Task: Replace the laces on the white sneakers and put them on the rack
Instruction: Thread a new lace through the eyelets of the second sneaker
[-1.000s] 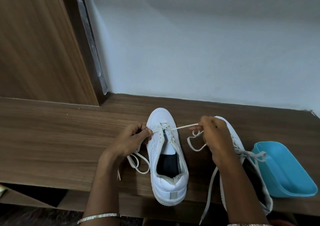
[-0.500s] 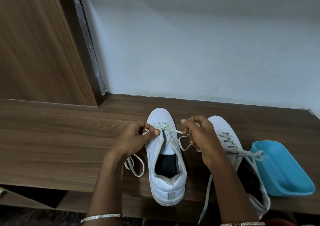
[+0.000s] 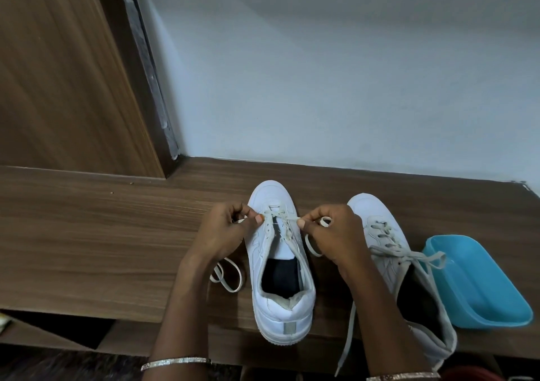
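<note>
Left hand (image 3: 228, 230) and right hand (image 3: 334, 234) each pinch the lace (image 3: 292, 219) at the front eyelets of one sneaker (image 3: 270, 195). It stands on the shelf (image 3: 87, 234). The second sneaker (image 3: 380, 234), laced, lies just right, beside a tub (image 3: 479, 293).

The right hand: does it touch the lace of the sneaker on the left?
Touching. The head view shows the right hand pinching the lace between thumb and finger, just beside the eyelets of the left sneaker.
</note>
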Demonstrator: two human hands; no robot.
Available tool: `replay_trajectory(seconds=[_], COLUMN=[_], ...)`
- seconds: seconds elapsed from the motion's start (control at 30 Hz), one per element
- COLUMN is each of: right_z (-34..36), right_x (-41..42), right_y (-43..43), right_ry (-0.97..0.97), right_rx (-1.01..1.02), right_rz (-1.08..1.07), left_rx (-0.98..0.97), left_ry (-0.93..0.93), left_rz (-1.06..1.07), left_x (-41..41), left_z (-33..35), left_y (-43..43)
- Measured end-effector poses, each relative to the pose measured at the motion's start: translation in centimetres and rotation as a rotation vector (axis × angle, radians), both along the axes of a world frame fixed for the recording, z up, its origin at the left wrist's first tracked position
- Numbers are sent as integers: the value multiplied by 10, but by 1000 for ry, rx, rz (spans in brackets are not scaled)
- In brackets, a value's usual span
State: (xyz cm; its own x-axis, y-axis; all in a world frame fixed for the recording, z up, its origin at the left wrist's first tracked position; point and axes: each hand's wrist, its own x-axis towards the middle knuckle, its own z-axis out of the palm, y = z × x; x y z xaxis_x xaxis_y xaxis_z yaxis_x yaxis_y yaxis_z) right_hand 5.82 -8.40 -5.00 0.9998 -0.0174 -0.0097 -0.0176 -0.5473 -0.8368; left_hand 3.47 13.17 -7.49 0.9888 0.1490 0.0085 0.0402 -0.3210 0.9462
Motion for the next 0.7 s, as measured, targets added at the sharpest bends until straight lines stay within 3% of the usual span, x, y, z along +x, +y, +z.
replay_trajectory(seconds=[0.17, 0.37, 0.57, 0.7], right_z=[19, 29, 31, 31], right_x=[0, 2, -2, -4], right_y=[-11, -18, -11, -2], right_ry=[92, -48, -104, -111], right_rx=[216, 114, 312, 307], right_rz=[10, -17, 102, 145], left_rx=[-15, -42, -97, -118], left_ry=[-47, -190, -125, -1], left_rz=[14, 94, -59, -182], left_x=[-2, -4, -3, -6], left_z=[8, 19, 16, 21], left_y=[1, -4, -5, -6])
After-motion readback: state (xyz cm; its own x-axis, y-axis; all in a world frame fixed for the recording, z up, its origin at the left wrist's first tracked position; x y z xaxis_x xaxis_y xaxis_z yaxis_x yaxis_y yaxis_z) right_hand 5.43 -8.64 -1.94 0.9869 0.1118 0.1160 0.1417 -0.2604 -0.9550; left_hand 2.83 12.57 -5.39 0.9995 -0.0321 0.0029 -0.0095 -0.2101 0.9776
